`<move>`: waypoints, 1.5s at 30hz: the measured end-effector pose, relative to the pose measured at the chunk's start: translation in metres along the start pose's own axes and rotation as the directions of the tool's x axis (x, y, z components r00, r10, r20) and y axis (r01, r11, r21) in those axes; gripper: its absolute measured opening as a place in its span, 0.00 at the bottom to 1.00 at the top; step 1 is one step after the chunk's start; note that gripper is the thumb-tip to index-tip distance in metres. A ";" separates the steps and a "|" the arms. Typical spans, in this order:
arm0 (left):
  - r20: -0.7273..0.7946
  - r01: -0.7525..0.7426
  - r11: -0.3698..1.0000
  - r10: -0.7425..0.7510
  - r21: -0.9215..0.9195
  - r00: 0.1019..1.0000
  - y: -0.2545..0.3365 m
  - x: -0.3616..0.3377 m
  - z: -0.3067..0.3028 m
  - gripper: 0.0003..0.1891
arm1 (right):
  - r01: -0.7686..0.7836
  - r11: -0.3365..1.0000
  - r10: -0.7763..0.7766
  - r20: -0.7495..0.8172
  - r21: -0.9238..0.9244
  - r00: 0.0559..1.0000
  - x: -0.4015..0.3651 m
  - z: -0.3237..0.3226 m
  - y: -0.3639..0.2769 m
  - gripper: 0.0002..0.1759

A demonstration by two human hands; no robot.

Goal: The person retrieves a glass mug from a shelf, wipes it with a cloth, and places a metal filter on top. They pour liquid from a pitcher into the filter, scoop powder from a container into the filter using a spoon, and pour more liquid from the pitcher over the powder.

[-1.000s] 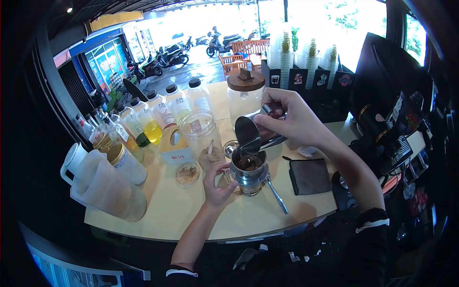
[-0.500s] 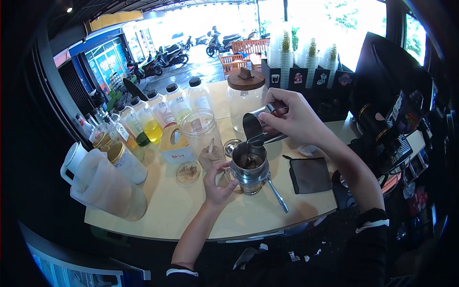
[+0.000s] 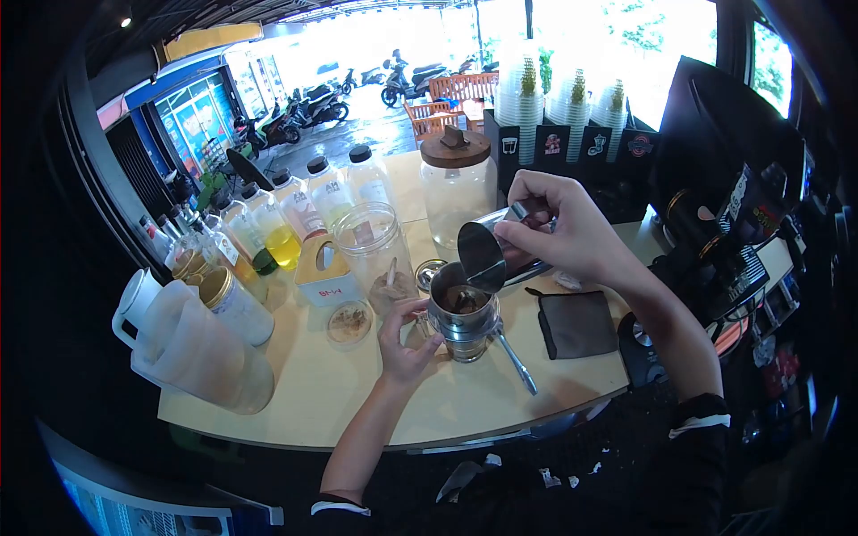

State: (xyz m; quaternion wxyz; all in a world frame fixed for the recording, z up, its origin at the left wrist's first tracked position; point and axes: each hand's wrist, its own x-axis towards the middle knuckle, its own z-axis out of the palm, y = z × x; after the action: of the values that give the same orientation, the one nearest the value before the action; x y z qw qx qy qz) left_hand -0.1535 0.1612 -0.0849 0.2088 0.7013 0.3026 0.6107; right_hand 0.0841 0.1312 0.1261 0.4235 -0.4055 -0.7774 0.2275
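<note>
In my right hand (image 3: 572, 219) a small steel milk pitcher (image 3: 483, 250) is held by its handle and tipped left, its spout over the rim of a metal drip coffee filter (image 3: 474, 328). Dark wet coffee grounds (image 3: 465, 300) show inside the filter. The filter sits on a small glass (image 3: 467, 352). My left hand (image 3: 407, 348) curls round the filter's left side, thumb in front, steadying it. A silver handle (image 3: 516, 364) slants down to the right beside the glass. Behind the filter lies a round metal lid (image 3: 431, 272).
A clear jar (image 3: 371, 246) and a wooden-lidded jar (image 3: 456, 196) stand behind. Left are a yellow box (image 3: 327, 277), a dish of brown powder (image 3: 349, 324), bottles (image 3: 284, 237) and a plastic jug (image 3: 210, 348). A dark cloth (image 3: 576, 323) lies right; stacked cups (image 3: 518, 103) stand at the back.
My right hand has tilted the pitcher further and lowered it slightly, its mouth closer to the filter. My left hand stays on the filter.
</note>
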 end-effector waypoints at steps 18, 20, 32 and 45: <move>0.000 -0.009 1.000 0.009 -0.007 1.000 -0.001 0.000 -0.001 0.27 | 0.055 0.998 -0.055 -0.006 -0.034 0.998 0.014 0.021 -0.009 0.11; 0.002 -0.008 1.000 0.008 -0.012 1.000 -0.001 0.000 0.000 0.27 | 0.063 0.993 -0.066 -0.025 -0.099 0.998 0.013 0.020 -0.008 0.11; 0.002 0.010 1.000 -0.010 0.000 1.000 -0.005 -0.002 -0.001 0.28 | 0.030 0.998 -0.038 -0.137 -0.061 0.990 0.008 0.005 0.017 0.13; 0.024 0.026 1.000 -0.026 -0.015 0.999 0.002 0.000 -0.001 0.27 | -0.167 0.810 0.372 -0.272 0.562 0.888 -0.020 0.021 0.135 0.07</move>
State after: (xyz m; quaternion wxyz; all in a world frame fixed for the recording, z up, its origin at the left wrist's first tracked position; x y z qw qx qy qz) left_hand -0.1538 0.1600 -0.0836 0.2257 0.7029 0.3044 0.6020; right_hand 0.1322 0.1910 0.0108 0.6187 -0.4180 -0.5249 0.4086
